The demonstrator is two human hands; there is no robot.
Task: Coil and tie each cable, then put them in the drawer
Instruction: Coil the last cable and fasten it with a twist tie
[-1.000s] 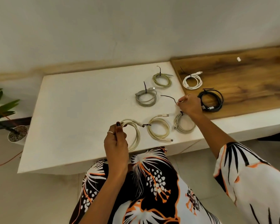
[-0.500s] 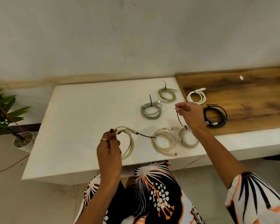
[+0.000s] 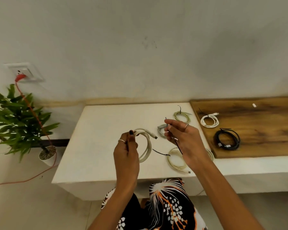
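R hand (image 3: 183, 138) has come up off the table w/ a black tie (image 3: 176, 143), now level w/ L hand (image 3: 126, 150) at frame centre.
L hand: wrist upright, thumb + fingers curled round top of the cream coil (image 3: 145, 145), held on edge above the white table (image 3: 96, 146). R hand: palm toward coil, fingers half-spread, tie pinched btwn thumb + forefinger, its tail hanging past the palm. Tied coils lie behind + right of hands; black coil (image 3: 227, 141) and white coil (image 3: 209, 121) on the wood top (image 3: 264, 130), right of frame.
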